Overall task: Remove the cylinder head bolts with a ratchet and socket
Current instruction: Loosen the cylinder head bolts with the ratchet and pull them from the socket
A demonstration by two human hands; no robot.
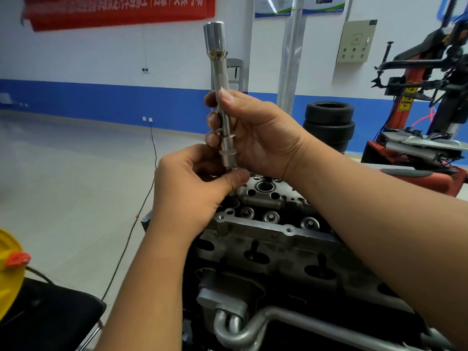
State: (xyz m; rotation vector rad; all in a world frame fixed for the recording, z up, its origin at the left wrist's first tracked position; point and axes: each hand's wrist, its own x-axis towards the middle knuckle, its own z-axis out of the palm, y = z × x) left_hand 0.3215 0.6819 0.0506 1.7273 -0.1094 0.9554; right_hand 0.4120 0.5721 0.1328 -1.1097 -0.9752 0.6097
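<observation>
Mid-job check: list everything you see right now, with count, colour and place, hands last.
socket extension tool: one, silver, held upright above the cylinder head
cylinder head: one, grey metal, centre foreground
metal pipe: one, silver, bottom centre
tyres: two, black, stacked by the far wall
tyre changer: one, red and black, right
banner: one, red, top left wall
cable: one, black, across the floor
yellow object: one, left edge
right hand: grips the tool shaft
left hand: pinches the tool's lower end

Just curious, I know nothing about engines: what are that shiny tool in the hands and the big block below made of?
Socket extension: looks like polished, probably chrome-plated steel, given its mirror-bright glints. Cylinder head: seems cast aluminium, matte pale grey with a grainy surface and darker grime in the recesses.
</observation>
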